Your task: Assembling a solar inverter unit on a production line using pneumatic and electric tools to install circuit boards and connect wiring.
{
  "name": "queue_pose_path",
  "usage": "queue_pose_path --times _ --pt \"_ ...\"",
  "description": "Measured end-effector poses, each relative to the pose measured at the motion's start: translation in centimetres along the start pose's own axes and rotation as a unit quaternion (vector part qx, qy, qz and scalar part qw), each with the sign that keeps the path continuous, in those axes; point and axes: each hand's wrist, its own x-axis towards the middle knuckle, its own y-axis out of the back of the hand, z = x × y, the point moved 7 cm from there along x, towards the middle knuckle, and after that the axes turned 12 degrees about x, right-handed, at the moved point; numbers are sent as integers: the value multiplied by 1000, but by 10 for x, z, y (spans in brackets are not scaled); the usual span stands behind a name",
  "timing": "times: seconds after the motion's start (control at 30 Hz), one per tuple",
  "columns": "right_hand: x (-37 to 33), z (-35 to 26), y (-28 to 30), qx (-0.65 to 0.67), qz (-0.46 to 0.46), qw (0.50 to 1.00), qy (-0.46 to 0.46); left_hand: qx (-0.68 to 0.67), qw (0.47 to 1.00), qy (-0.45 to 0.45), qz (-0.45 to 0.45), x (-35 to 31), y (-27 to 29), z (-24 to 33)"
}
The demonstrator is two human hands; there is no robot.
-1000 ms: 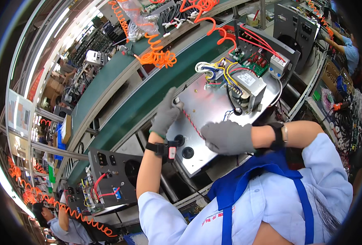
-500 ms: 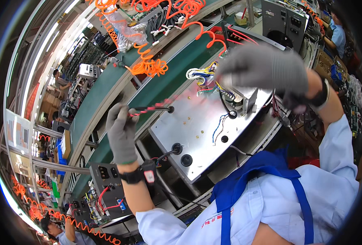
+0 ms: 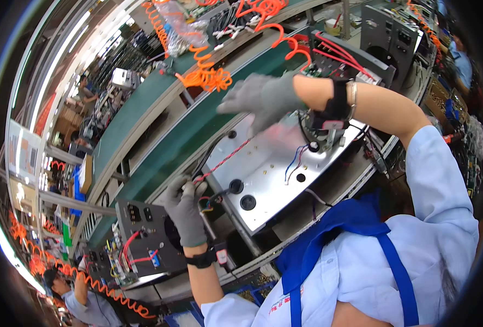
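Note:
My left hand (image 3: 183,211), in a grey glove, pinches a red twisted wire (image 3: 225,162) beside the left end of a silver metal panel (image 3: 266,210). The wire slants up over the panel toward my right hand (image 3: 266,102), where its far end is hidden. That hand, also gloved in grey, hovers over the panel's far edge with its fingers stretched out, slightly blurred. Round black grommets (image 3: 247,203) sit in the panel. A thin blue and red wire pair (image 3: 295,163) lies on it. Black cables (image 3: 217,197) come out near my left hand.
A green conveyor belt (image 3: 170,147) runs behind the panel. Coiled orange air hoses (image 3: 209,79) hang over it. Dark equipment housings stand at the left (image 3: 151,231) and at the far right (image 3: 386,41). Co-workers are at the lower left (image 3: 78,297) and far right (image 3: 460,62).
My right hand has swept left from the bundled wires to above the panel's far edge. My left hand has come nearer and to the right, and the red wire now stretches between the hands.

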Motion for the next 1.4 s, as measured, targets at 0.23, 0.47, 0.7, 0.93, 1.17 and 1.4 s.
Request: queue_pose_path --times 0.23,0.47,0.7,0.93,1.17,1.4 --pt "67 -43 -94 -2 -25 996 89 -17 999 20 -27 -1 1 -18" --pt "64 -7 -120 -151 2 988 7 182 982 30 31 49 39 -99" --pt "82 1 -141 -47 -61 981 -175 586 771 -213 -132 42 -55 -60" --pt "40 21 -65 -65 -130 983 -116 627 710 -196 -252 38 -76 -77" --pt "-33 108 42 31 -175 949 -260 657 685 -187 -254 35 -78 -82" --pt "-31 36 -4 -169 -103 974 -109 668 672 -203 -245 33 -80 -82"
